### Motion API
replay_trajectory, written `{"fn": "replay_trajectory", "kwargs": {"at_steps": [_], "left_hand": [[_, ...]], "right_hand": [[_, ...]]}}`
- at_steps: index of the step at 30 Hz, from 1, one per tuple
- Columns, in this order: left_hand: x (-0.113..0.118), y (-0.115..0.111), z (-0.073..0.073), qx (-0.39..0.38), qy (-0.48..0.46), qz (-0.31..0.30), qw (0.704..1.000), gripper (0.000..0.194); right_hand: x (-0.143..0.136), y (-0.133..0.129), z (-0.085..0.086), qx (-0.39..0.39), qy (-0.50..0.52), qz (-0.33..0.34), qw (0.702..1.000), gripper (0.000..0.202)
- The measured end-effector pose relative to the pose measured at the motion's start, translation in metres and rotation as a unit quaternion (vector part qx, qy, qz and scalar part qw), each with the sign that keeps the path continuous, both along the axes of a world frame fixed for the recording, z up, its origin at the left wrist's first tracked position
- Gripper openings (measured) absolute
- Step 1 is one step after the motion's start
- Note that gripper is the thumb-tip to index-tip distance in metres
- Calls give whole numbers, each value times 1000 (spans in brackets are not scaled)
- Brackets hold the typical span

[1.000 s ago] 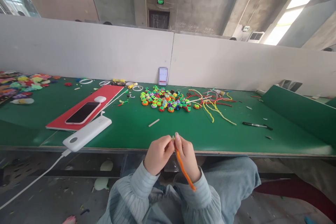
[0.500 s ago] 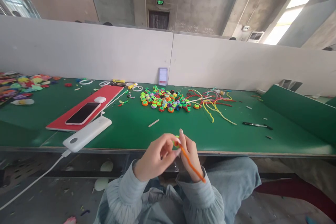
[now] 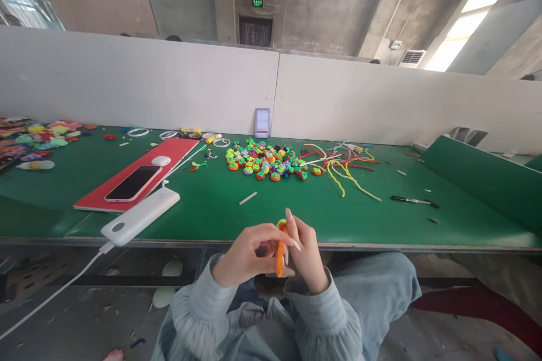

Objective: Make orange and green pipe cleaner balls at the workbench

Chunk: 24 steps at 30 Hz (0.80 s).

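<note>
An orange pipe cleaner (image 3: 280, 260) is held between my two hands, just in front of the table's near edge. Its upper part curls into a small coil with a yellow-green bit (image 3: 281, 221) at the top, and the rest hangs down. My left hand (image 3: 248, 254) is closed, fingers curved over the strand from the left. With thumb pointing up, my right hand (image 3: 307, 251) pinches the coiled end; its other fingers are partly hidden. Beyond the hands lies a pile of small colourful pipe-cleaner pieces (image 3: 266, 161), orange, red and purple with green tops.
Loose yellow and red pipe cleaners (image 3: 342, 172) lie right of the pile. A red folder (image 3: 97, 194) carries a phone (image 3: 133, 183), with a white power bank (image 3: 141, 217) beside it. A pen (image 3: 412, 201), a short stick (image 3: 248, 198) and a propped phone (image 3: 262, 123) are on the green table.
The orange strand has swung from slanting down across my right wrist to hanging straight down between the hands. My left fingers have moved over it, reaching towards the right hand.
</note>
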State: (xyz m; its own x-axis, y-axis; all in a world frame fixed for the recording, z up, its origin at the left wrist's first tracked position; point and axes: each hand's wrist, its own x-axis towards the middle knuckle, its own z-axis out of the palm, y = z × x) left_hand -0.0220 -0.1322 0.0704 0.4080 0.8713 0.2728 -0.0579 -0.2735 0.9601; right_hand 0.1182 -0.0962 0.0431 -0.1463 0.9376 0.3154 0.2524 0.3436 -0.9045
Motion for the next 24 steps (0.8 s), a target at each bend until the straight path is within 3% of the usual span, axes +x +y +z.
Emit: {"fn": "replay_trajectory", "kwargs": {"at_steps": [4,7,12,19,24], "left_hand": [[1,1,-3,-41,-76,-61,994,31],[3,1,-3,-14,-85,-13,996,26],[8,-1,-3,33,-58,68,995,43],[14,-3,1,5,-74,53,996,41],[16,-6,2,43,-70,75,994,45]], "right_hand": [[-1,-3,4,-20,42,12,999,42],[-2,-4,8,-34,87,12,996,42],[-3,-4,11,-37,160,26,986,38],[-5,-10,11,-80,176,32,981,46],[-9,-15,17,-80,175,20,981,49]]}}
